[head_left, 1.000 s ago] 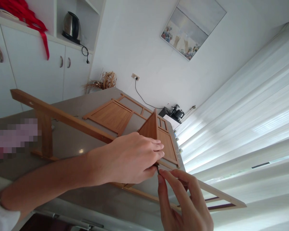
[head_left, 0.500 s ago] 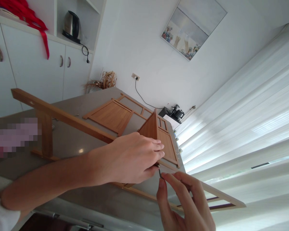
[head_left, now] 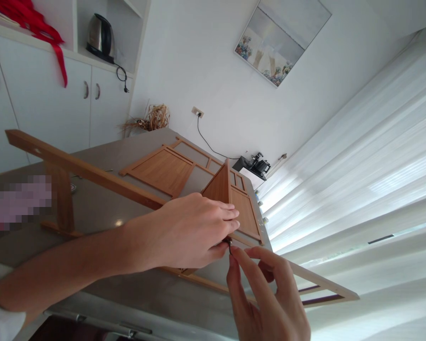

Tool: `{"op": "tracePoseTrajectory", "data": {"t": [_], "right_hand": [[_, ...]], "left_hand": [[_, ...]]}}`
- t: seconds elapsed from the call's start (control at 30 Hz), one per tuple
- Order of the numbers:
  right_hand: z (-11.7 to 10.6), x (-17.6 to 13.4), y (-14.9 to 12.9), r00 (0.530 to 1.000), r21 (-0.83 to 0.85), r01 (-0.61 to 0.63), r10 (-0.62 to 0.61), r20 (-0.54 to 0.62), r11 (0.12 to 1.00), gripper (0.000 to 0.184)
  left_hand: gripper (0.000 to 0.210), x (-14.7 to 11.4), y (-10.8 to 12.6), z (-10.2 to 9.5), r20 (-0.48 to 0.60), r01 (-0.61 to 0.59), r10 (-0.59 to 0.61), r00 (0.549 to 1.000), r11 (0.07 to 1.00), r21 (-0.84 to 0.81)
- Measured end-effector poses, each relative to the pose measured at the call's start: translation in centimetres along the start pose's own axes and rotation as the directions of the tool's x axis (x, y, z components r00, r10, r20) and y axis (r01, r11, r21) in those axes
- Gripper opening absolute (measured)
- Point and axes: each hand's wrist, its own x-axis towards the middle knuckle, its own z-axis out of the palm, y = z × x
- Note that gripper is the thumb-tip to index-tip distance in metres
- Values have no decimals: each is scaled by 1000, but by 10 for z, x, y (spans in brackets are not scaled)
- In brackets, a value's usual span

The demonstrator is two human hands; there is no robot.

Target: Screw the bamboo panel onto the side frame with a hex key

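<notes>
The wooden frame [head_left: 88, 168] stands on the grey table, its rails and upright panel meeting under my hands. My left hand [head_left: 195, 232] is closed over the joint, palm down, fingers lying against the upright panel [head_left: 218, 184]; its thumb is partly hidden. Just right of it, my right hand [head_left: 266, 289] pinches a thin dark metal rod [head_left: 230, 247] between thumb and index finger. The rod's upper end meets the joint beside my left thumb; its kind is too small to make out. A slatted end [head_left: 326, 284] of the frame reaches right.
A flat wooden panel [head_left: 159, 170] lies farther back on the grey table [head_left: 102, 203]. Small metal parts [head_left: 73, 188] sit at the left behind the rail. A kettle [head_left: 100, 38] stands on the shelf, and curtains [head_left: 369, 180] hang along the right.
My right hand has moved slightly left and up with the rod, closer to my left thumb. The left hand keeps its hold; the whole view has shifted a little.
</notes>
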Motion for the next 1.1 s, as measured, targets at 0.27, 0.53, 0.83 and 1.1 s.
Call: {"op": "tracePoseTrajectory", "data": {"t": [0.27,0.53,0.83,1.1], "right_hand": [[-5,1,2,995,-10,53,-52,80,999,19],[-14,4,6,967,-53,183,-170,193,982,21],[-17,6,7,957,-51,204,-188,223,978,27],[-16,13,5,941,-50,260,-241,238,964,41]], "left_hand": [[36,-1,0,1,20,-2,2,1000,1000,-2],[34,-1,0,0,6,14,-14,1000,999,-39],[34,0,0,1,-4,-10,10,1000,1000,-22],[36,-1,0,1,4,1,-1,1000,1000,-13]]}}
